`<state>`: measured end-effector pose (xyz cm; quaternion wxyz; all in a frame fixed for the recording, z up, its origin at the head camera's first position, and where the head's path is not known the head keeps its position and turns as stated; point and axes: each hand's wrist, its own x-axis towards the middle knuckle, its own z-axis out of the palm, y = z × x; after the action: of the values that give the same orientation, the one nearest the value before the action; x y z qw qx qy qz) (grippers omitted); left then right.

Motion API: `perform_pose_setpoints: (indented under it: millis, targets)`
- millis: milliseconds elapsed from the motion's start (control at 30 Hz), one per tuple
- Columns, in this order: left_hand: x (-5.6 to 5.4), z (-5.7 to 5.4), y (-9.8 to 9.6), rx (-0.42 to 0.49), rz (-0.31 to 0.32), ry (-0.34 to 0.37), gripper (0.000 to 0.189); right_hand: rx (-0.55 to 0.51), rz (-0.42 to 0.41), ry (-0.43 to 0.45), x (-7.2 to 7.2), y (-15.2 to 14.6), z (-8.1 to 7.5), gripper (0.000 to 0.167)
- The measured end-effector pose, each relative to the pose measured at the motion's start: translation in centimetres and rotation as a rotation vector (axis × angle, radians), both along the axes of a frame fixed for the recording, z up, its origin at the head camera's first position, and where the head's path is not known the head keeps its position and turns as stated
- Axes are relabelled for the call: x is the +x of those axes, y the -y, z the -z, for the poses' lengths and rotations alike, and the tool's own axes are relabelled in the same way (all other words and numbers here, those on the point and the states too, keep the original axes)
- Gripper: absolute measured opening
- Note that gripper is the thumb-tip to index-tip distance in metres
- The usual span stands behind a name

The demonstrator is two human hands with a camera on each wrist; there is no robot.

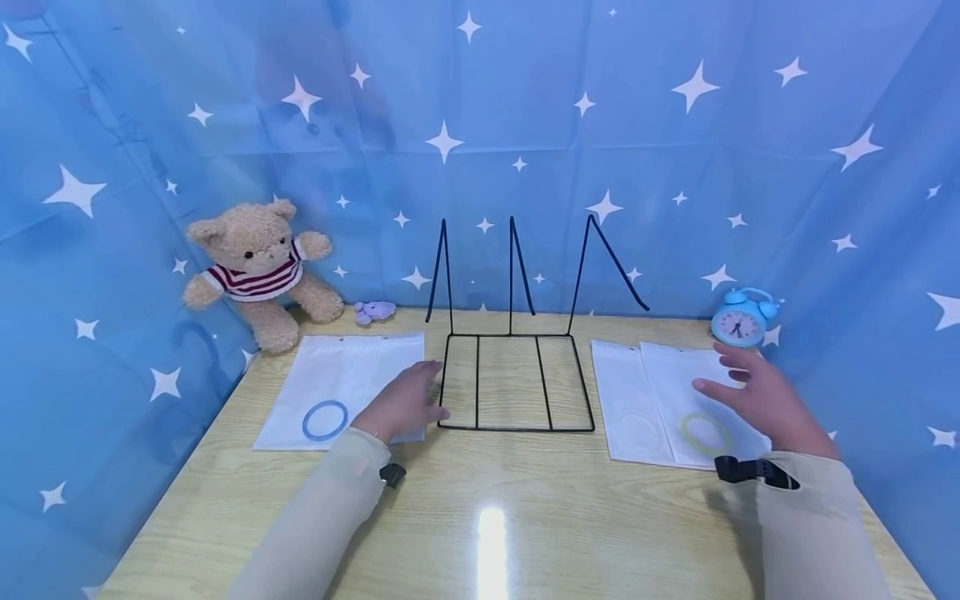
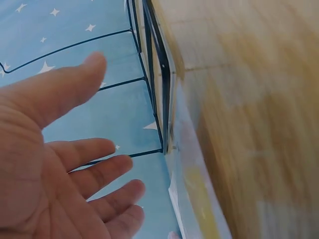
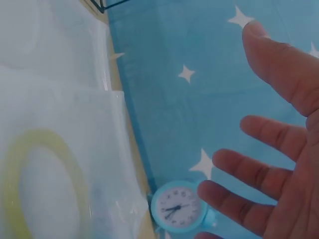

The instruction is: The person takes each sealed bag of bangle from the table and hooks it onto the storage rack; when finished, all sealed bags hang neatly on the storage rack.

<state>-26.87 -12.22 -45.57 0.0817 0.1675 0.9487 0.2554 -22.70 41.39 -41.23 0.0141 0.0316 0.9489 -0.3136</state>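
A black wire rack (image 1: 517, 430) with upright bent prongs stands on the wood-grain table. My left hand (image 1: 403, 400) reaches in at the rack's left side, thumb and fingers spread and nothing between them; the left wrist view shows its palm (image 2: 30, 199) beside the rack wires. Above the right-hand frosted pouches, my right hand (image 1: 772, 404) hangs with its fingers apart and holding nothing. Those two overlapping pouches (image 1: 675, 375) show a pale ring and a yellow-green ring (image 1: 683, 431). Partly behind my left hand lie similar pouches (image 1: 337, 367) with a blue ring (image 1: 305, 422).
A teddy bear (image 1: 258, 250) in a striped top sits at the back left, beside a small purple toy (image 1: 374, 312). At the back right stands a light-blue alarm clock (image 1: 739, 323). A blue star-patterned curtain (image 1: 525, 100) borders the table (image 1: 420, 533).
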Motion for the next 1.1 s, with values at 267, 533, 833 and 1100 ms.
perform_pose_setpoints:
  millis: [267, 533, 833, 1100]
  targets:
    - [-0.8, 1.0, -0.2, -0.017, -0.037, 0.075, 0.09, -0.042, 0.039, 0.008, 0.7, -1.3, 0.4, 0.105]
    - [-1.1, 1.3, -0.3, -0.007, -0.035, 0.099, 0.087, -0.021, -0.001, 0.067, 1.0, -2.9, 1.2, 0.1]
    - [-1.2, 1.5, 0.1, 0.011, -0.02, 0.119, 0.088, 0.029, -0.006, 0.193, 1.4, -4.8, 1.7, 0.097]
    - [-0.9, 1.4, 0.3, 0.009, -0.025, 0.143, 0.087, 0.045, -0.014, 0.296, 1.2, -6.3, 2.6, 0.102]
